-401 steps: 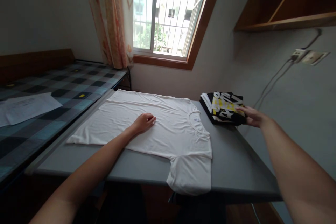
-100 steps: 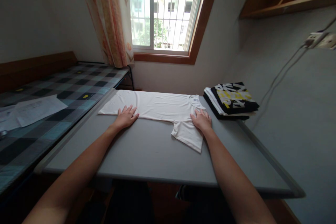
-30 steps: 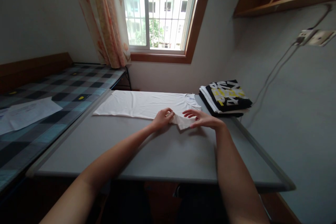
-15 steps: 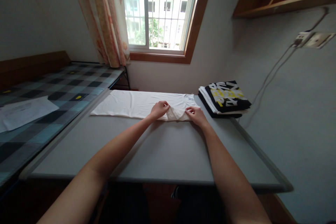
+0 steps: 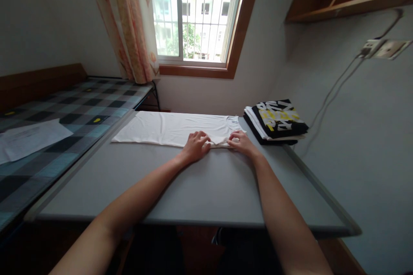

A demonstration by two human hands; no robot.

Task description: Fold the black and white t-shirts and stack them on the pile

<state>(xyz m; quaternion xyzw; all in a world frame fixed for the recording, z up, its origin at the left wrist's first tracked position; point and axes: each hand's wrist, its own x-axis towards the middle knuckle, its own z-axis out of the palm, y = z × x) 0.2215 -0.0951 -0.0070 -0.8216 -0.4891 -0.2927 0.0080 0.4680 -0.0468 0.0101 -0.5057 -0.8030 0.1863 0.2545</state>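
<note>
A white shirt (image 5: 167, 128), folded into a long strip, lies across the far part of the grey table (image 5: 206, 193), its neckline at the right end. My left hand (image 5: 196, 145) rests at the shirt's near edge, fingers bent and pinching the cloth. Close to the neckline end, my right hand (image 5: 240, 142) has thumb and fingers closed on the same near edge. Between the two hands the fabric is slightly bunched. The fingertips partly cover the cloth they hold.
A stack of folded clothes (image 5: 277, 120), black and white, sits at the table's back right corner. On the left is a bed with a checked cover (image 5: 106, 99) and papers (image 5: 32, 137). A window (image 5: 196, 17) and curtain (image 5: 129, 30) are behind.
My left hand has moved down and slightly nearer, lowering onto the edge. The raised flap of cloth between my hands now lies flatter. My right hand has barely moved.
</note>
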